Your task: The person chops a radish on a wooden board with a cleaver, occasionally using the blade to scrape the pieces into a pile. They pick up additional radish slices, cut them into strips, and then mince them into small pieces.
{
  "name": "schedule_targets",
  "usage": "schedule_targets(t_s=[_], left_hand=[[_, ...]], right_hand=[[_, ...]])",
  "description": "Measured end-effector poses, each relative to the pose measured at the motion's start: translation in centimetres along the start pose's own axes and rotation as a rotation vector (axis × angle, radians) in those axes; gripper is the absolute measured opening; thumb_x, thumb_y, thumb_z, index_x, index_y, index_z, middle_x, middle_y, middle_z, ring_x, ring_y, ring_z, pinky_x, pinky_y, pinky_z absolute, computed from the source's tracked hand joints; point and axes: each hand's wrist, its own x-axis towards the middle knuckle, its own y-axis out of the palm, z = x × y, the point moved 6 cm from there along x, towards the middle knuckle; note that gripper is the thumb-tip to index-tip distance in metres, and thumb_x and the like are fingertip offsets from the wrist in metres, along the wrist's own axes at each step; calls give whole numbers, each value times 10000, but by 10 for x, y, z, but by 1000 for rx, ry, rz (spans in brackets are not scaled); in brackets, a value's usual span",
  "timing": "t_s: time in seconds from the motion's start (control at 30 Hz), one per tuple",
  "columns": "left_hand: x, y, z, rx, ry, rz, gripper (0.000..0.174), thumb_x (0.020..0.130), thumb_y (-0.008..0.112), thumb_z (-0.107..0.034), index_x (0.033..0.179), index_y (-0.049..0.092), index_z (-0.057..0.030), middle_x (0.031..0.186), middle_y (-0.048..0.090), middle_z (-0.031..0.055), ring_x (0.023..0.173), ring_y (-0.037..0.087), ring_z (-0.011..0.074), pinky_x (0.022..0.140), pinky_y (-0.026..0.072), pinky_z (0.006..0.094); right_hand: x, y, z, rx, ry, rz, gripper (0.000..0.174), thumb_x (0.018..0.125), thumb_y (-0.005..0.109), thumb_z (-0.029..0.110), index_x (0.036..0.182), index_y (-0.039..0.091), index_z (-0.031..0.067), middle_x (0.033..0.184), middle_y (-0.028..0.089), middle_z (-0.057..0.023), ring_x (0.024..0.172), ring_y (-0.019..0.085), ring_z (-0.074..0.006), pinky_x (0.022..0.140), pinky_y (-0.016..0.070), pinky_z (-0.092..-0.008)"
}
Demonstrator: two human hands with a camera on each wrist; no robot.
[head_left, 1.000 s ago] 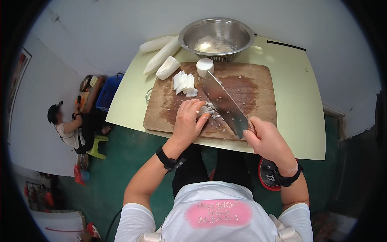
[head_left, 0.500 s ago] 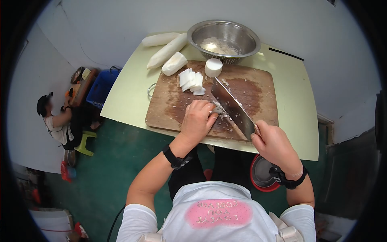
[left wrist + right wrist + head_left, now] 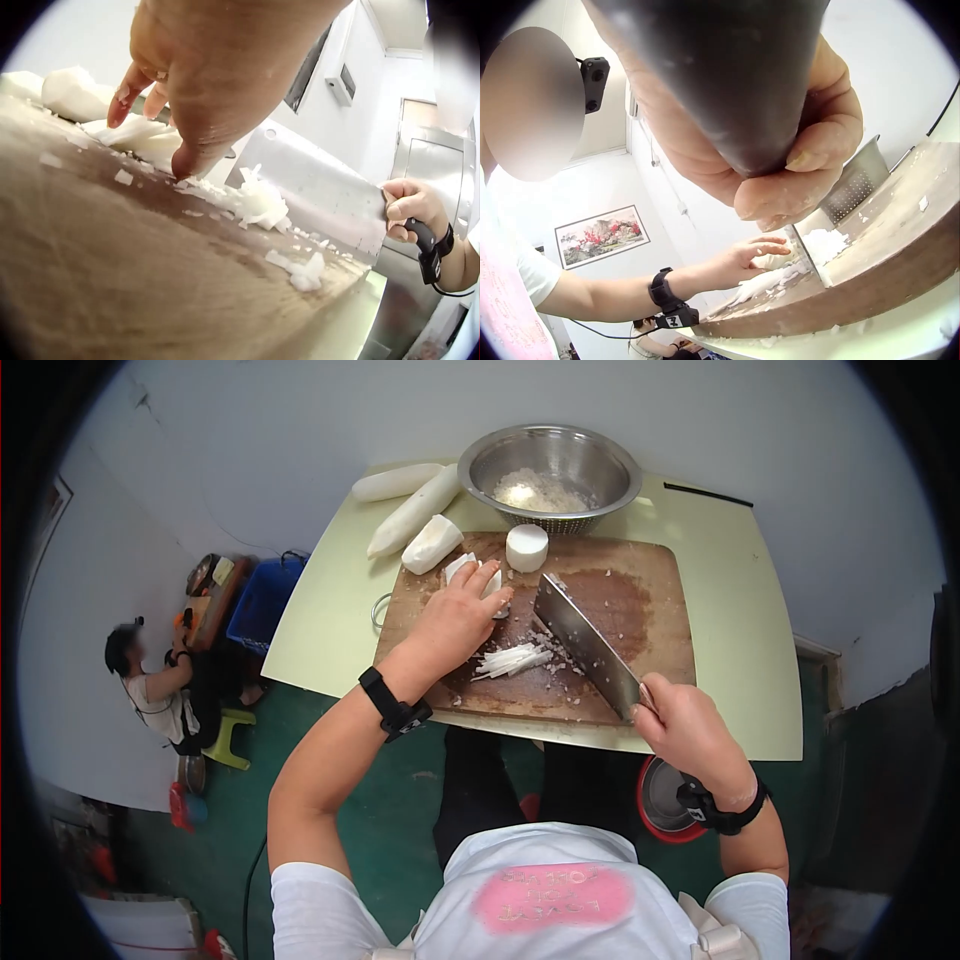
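Observation:
My right hand (image 3: 690,732) grips the handle of a cleaver (image 3: 590,652), its broad blade standing edge-down on a wooden cutting board (image 3: 650,615). My left hand (image 3: 455,622) reaches over the stack of white radish slices (image 3: 139,135), fingers spread and fairly straight, fingertips at the slices. In the head view it covers most of that stack. A small bundle of radish strips (image 3: 512,660) lies on the board left of the blade, with chopped bits around it. A short cut radish piece (image 3: 527,548) stands upright at the board's far edge.
Behind the board a steel colander (image 3: 615,495) holds chopped white bits. Whole peeled radishes (image 3: 412,515) and a cut radish half (image 3: 432,545) lie at the far left. A black strip (image 3: 708,494) lies on the table's back right. Another person (image 3: 160,685) sits at the left.
My left hand has left the radish strips and moved up and left onto the slices, uncovering the strips. The cleaver stays on the board, still held in my right hand.

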Motion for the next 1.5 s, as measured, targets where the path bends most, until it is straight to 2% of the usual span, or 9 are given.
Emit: schedule_targets(t_s=[0.2, 0.27, 0.5, 0.83, 0.9, 1.03, 1.1, 1.23, 1.5], left_hand=[[8, 10, -4, 155, 19, 72, 377, 819, 672, -90, 1191, 615, -71, 1324, 543, 162, 1236, 513, 343, 957, 510, 422], [9, 10, -6, 183, -13, 162, 325, 842, 639, -98, 1160, 613, -38, 1302, 552, 182, 1193, 538, 349, 943, 515, 417], [24, 10, -8, 206, 9, 311, 263, 849, 621, -84, 1102, 602, -11, 1301, 549, 209, 1185, 542, 360, 938, 518, 427], [37, 26, 13, 252, -45, 195, 309, 828, 630, -52, 1133, 598, -12, 1338, 535, 229, 1198, 551, 389, 987, 494, 434], [37, 19, 11, 186, -26, 37, 373, 804, 670, -51, 1169, 601, -27, 1324, 549, 220, 1201, 549, 391, 998, 481, 442], [26, -20, -18, 192, -23, -89, 387, 799, 696, -52, 1175, 605, -30, 1303, 564, 213, 1204, 546, 391, 1004, 470, 444], [5, -30, -29, -97, -30, -93, 345, 816, 705, -73, 1145, 611, -28, 1285, 574, 208, 1196, 549, 386, 996, 467, 438], [-28, -14, -57, -291, -72, -56, 315, 823, 717, -81, 1115, 613, -23, 1276, 579, 192, 1183, 554, 379, 996, 467, 430], [-38, 9, -65, -245, -212, -232, 284, 777, 724, -40, 1043, 626, -22, 1063, 636, 158, 999, 586, 358, 872, 481, 438]], right_hand=[[0, 0, -9, 58, 1, 8, 159, 868, 605, 142, 841, 533, 3, 675, 593, -228, 666, 604, -438, 610, 472, -498], [1, -1, -10, 62, -27, 5, 155, 869, 603, 140, 846, 535, 2, 677, 595, -229, 664, 604, -437, 610, 471, -501], [3, -1, -14, 84, -93, -13, 147, 873, 588, 134, 861, 540, -5, 665, 600, -224, 646, 603, -440, 609, 469, -519], [11, -10, -20, -60, -135, -82, 128, 854, 581, 107, 846, 540, -13, 641, 597, -226, 640, 618, -429, 607, 481, -524], [12, -12, -19, -70, -135, -82, 127, 855, 581, 107, 843, 538, -11, 639, 596, -224, 639, 617, -431, 607, 483, -522], [4, -15, -15, -8, -141, -73, 127, 855, 582, 105, 845, 537, -14, 640, 595, -226, 639, 616, -435, 608, 484, -522], [1, -14, -13, 18, -152, -30, 130, 856, 583, 105, 847, 535, -16, 640, 594, -227, 641, 613, -439, 611, 484, -523], [3, -9, -9, 13, -166, -9, 133, 856, 584, 105, 837, 533, -17, 641, 593, -231, 645, 613, -443, 613, 484, -524], [8, -12, 2, -165, -254, 15, 116, 848, 580, 94, 843, 562, -21, 631, 607, -219, 632, 625, -434, 611, 498, -519]])
